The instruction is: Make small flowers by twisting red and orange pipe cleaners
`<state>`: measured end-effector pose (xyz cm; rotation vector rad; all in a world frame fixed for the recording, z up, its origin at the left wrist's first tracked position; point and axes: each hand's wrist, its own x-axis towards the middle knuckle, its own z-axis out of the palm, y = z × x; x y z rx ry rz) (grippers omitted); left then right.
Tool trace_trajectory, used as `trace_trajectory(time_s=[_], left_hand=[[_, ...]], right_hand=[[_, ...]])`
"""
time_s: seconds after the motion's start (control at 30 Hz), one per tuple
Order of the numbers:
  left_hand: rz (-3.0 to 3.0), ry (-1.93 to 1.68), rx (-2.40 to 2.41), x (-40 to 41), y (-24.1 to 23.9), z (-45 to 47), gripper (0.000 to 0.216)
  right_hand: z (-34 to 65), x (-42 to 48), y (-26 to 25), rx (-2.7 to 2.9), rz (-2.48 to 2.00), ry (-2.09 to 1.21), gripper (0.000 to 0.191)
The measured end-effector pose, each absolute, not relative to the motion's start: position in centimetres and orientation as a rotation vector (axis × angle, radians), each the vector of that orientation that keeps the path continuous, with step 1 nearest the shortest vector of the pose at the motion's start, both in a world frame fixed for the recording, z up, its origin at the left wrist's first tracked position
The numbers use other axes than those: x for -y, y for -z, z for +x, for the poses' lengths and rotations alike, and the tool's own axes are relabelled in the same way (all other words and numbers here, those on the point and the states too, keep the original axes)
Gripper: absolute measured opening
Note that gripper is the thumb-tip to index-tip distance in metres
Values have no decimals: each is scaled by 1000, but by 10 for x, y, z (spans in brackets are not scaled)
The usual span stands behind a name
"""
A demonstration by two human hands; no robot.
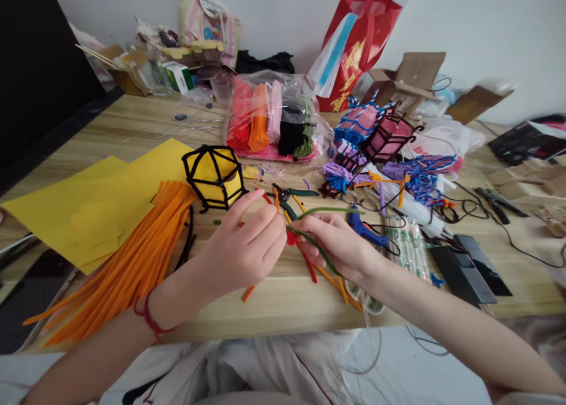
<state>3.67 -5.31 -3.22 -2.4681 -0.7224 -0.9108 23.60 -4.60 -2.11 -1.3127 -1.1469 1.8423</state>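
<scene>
Pinching green pipe cleaner (328, 210), right hand (336, 244); left hand (247, 247) fingers close on half-hidden red piece (290, 237).

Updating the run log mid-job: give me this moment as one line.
left hand: pinching red pipe cleaner | right hand: holding green pipe cleaner | nearby: yellow lantern, pliers

One view only, worn on the person's head, tilted forward and down across the wooden table (283, 310). Close in: the left hand (247, 243) and right hand (333, 243) meet on a green pipe cleaner (327, 210) mid-frame, just right of and nearer than the yellow lantern (214, 177). The wall is far beyond the lantern. Wide lens, table edges bowed.
</scene>
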Motion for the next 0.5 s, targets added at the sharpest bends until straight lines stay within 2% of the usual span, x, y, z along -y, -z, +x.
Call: trace_trajectory(time_s=[0.1,0.17,0.2,0.27,0.33,0.37,0.43,0.5], left_hand=[[-2571,892,819,49,32,31,26],[-2707,960,948,47,29,25,24],[-2761,1025,1008,46,27,22,23],[-2844,1150,1093,45,26,17,19],[-2923,1236,1117,44,27,13,15],[-2967,1266,1114,45,27,12,14],[-3046,1301,1104,46,27,12,12],[-3097,1303,1102,48,26,14,12]], right_hand=[[243,42,20,1188,-1261,-1892,36],[255,41,20,1457,-1176,-1739,33],[263,42,21,1676,-1128,-1509,31],[277,43,21,2123,-902,-789,19],[288,44,20,2380,-592,-123,21],[290,45,19,2435,-511,95,21],[289,44,16,2468,-459,248,23],[283,43,14,2506,-430,204,23]])
